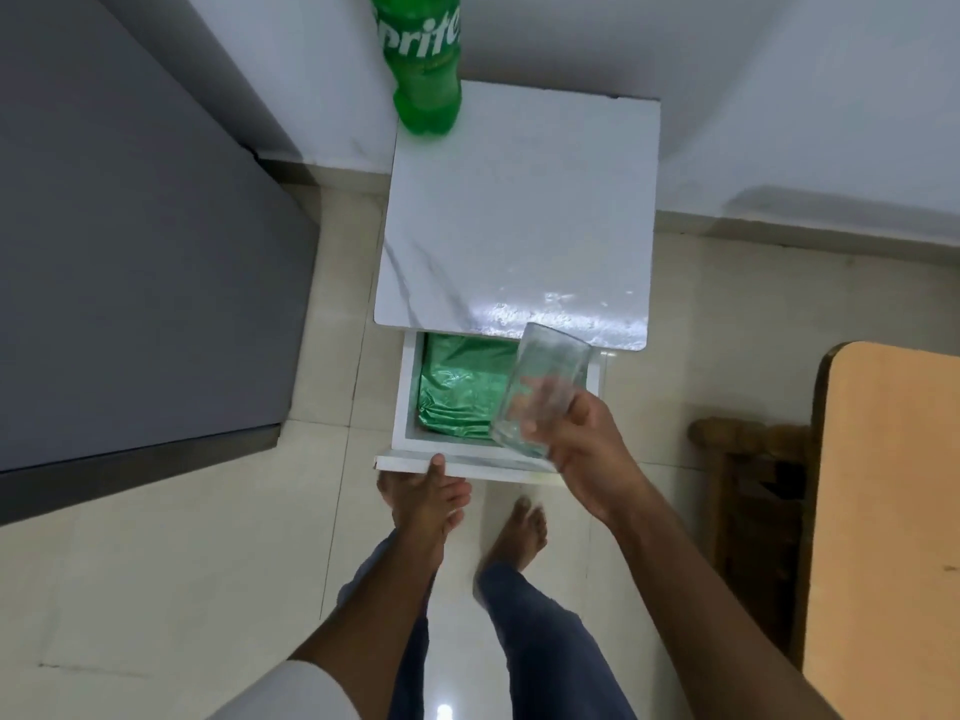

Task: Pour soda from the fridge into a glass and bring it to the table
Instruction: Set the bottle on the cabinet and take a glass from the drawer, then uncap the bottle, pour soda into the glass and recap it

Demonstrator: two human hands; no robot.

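Note:
A green Sprite bottle [426,75] stands on the back left corner of a small white marble-topped cabinet [519,215]. Below the top, the cabinet's drawer [410,407] is pulled open. My left hand [428,493] grips the drawer's front edge, thumb on top. My right hand [587,449] holds an empty clear glass [545,387], tilted, over the right side of the open drawer. The glass is a little blurred.
A shiny green packet [457,387] lies in the drawer. A grey fridge [130,252] stands at the left, door shut. At the right is an orange-topped table [893,511] with a dark wooden chair [753,485] beside it. My bare feet are on the tiled floor.

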